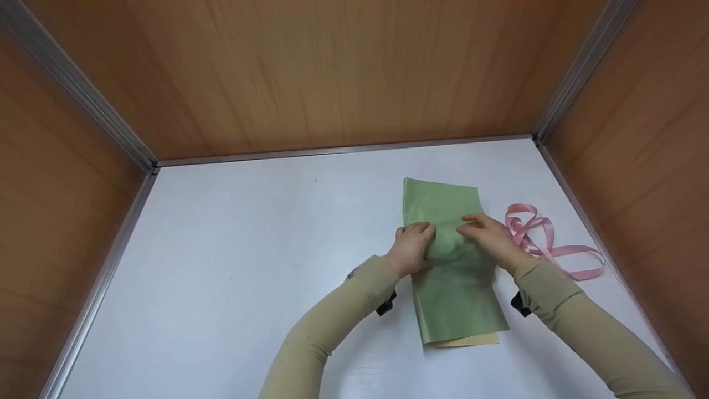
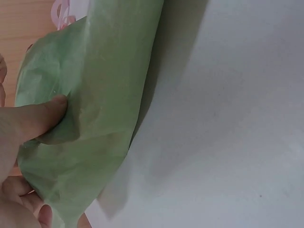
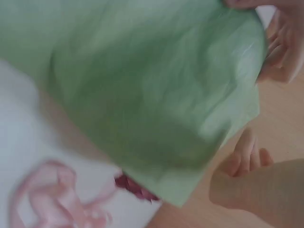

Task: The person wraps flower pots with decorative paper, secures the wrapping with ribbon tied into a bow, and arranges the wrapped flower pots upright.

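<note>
A long wrap of green paper (image 1: 464, 302) stands on the right part of the table, creased and pinched in around its middle. My left hand (image 1: 411, 247) grips its left side at that waist. In the left wrist view the thumb (image 2: 45, 116) presses on the front face while the other fingers curl at the paper's edge. My right hand (image 1: 493, 238) is over the right side, fingers loosely bent with nothing between them; the right wrist view shows it apart from the paper. A dark red, ruffled piece (image 3: 135, 187) peeks out beneath the green edge; the rest is hidden inside.
A loose pink ribbon (image 1: 576, 250) lies in loops to the right of the paper. Under the paper's near end a yellowish sheet (image 1: 471, 341) shows. Wooden walls (image 1: 332, 77) with metal edging enclose the white table (image 1: 232, 238) at the back and sides.
</note>
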`<state>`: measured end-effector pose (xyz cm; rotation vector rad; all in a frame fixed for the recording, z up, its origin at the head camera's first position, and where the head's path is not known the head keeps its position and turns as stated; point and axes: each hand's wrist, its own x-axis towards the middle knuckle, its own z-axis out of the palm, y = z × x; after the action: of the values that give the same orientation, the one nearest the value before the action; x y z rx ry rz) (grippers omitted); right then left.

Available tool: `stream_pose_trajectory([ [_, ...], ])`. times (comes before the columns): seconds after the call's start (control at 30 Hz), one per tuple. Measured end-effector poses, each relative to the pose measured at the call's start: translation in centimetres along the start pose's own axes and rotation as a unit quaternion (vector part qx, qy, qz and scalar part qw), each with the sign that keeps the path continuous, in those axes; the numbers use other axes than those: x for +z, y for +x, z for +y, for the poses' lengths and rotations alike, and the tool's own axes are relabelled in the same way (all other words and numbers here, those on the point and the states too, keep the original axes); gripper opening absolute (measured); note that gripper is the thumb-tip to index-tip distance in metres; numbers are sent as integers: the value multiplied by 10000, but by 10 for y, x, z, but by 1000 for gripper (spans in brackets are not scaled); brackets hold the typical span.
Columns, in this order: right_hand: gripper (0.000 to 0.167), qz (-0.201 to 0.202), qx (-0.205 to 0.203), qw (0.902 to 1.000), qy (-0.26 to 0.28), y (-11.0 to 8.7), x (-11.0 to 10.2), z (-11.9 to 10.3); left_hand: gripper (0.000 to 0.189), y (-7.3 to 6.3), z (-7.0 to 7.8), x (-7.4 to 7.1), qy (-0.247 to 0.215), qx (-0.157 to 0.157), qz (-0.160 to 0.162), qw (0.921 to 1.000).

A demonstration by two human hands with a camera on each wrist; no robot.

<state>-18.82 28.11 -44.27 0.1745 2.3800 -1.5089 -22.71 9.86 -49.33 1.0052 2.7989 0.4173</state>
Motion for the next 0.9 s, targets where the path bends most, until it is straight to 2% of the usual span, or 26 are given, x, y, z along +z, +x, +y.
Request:
stream_pose_trajectory([
  [0.03, 58, -177, 206, 9989, 369, -3, 1, 0, 67, 0, -1, 0, -11, -9, -7, 10000],
  [0.1, 59, -539, 636, 9909, 1054, -8, 5, 2, 66, 1, -1, -1, -24, -16, -13, 10000],
  [0.23, 67, -970, 1316, 9666, 1976, -13, 10, 4, 66, 2, 1, -3, 23, -11, -37, 10000],
  [0.43, 77, -1308, 1899, 9238, 3058, -14, 18, 8, 66, 4, 5, -2, 98, -17, -99, 9999],
  [0.57, 77, -1161, 2065, 8925, 3838, -14, 27, 13, 65, 5, 5, -3, 24, -4, -181, 9998],
  [0.63, 77, -1048, 2082, 8800, 4138, -14, 31, 13, 62, 5, 5, -4, -97, -6, -194, 9998],
  [0.7, 77, -920, 2069, 8722, 4337, -14, 34, 12, 59, 5, 4, -5, -275, -63, -216, 9994],
  [0.8, 77, -749, 2023, 8679, 4475, -14, 38, 12, 56, 6, 3, -5, -438, -206, -208, 9986],
  [0.9, 77, -612, 1995, 8627, 4607, -13, 42, 14, 52, 8, 4, -3, -413, -317, -189, 9985],
])
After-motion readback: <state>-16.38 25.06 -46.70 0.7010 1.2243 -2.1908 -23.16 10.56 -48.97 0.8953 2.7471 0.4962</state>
